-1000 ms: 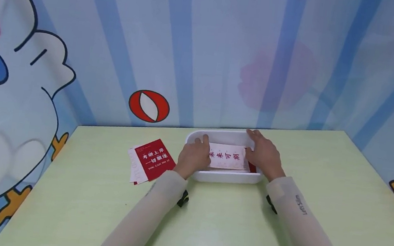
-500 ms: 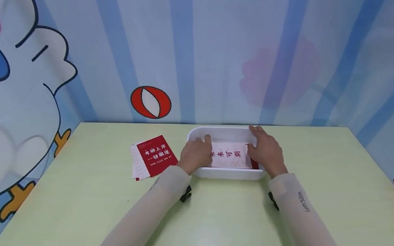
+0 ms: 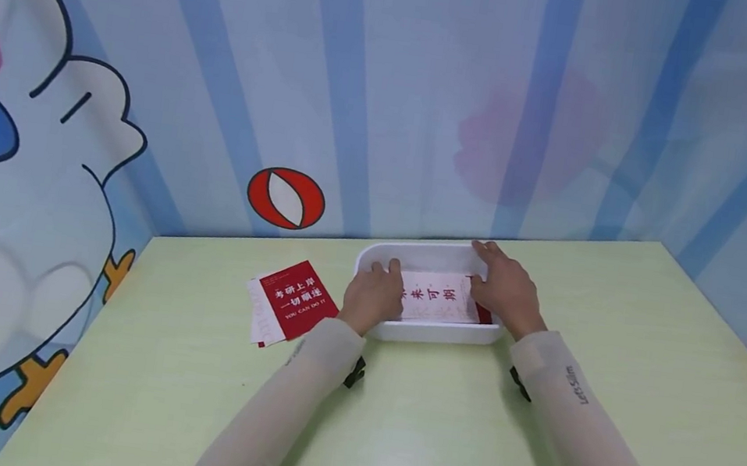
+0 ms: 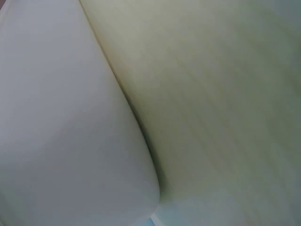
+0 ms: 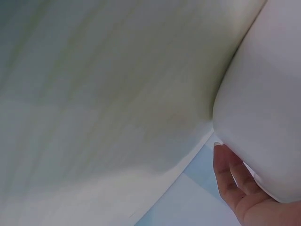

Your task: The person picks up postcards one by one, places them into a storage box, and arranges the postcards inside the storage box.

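Note:
In the head view a white plastic box (image 3: 434, 334) stands near the table's back edge. Inside lies a pale pink card (image 3: 436, 296) with red characters, and a red card (image 3: 483, 314) shows beneath its right end. My left hand (image 3: 372, 296) reaches over the box's left end, its fingers at the card's left edge; their grip is partly hidden. At the other end my right hand (image 3: 509, 289) holds the box, fingers over the rim and thumb inside by the card. The right wrist view shows fingers (image 5: 225, 176) against the box's outer wall; no left fingers appear in the left wrist view.
Left of the box, a red card (image 3: 301, 298) with white lettering overlaps paler cards (image 3: 263, 319) on the light green table (image 3: 419, 428). A blue striped cartoon backdrop (image 3: 417, 113) rises behind the table.
The view has shifted slightly. Inside the box the pink card now lies flatter and more even with what is under it; its left end is a little more covered. Both hands stay at the box.

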A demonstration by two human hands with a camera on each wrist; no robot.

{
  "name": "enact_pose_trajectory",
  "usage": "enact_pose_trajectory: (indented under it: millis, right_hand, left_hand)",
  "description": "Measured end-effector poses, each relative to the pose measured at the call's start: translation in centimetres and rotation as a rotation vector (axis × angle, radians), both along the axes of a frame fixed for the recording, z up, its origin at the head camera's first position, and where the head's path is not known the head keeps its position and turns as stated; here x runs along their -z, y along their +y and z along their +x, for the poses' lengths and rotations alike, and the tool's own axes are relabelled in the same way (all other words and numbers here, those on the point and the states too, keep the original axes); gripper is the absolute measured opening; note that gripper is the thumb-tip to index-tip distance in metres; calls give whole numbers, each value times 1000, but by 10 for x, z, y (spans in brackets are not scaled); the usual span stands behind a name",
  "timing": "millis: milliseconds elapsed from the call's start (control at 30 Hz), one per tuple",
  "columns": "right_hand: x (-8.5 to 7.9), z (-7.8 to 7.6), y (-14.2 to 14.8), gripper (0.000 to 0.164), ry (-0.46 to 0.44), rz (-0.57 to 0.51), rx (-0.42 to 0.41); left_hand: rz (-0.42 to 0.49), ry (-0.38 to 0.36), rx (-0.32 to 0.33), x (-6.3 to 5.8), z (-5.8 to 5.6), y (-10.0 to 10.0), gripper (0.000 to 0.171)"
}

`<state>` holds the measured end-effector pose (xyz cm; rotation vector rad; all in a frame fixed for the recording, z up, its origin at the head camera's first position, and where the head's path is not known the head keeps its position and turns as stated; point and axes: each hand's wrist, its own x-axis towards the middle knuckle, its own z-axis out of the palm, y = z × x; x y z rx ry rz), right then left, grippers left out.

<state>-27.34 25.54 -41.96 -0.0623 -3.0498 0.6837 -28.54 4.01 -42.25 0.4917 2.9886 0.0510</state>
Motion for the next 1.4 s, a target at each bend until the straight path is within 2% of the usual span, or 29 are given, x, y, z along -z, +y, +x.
enact_pose_trajectory:
  millis: [233, 467, 700, 967, 1400]
  right_hand:
    - [0, 0, 2, 67, -1, -4, 18]
    - [3, 0, 1, 66, 3, -14, 11]
    - [2, 2, 0, 66, -5, -7, 18]
    - [1, 1, -3, 66, 3, -2, 23]
    - [2, -1, -1, 66, 14, -5, 8]
  left_hand:
    - [20, 8, 6, 0, 1, 4, 56]
    - [31, -25, -25, 3, -1, 4, 63]
    - [63, -60, -25, 4, 0, 4, 70]
    - [49, -44, -24, -1, 1, 2, 68]
    - [51, -25, 1, 0, 0, 1, 66]
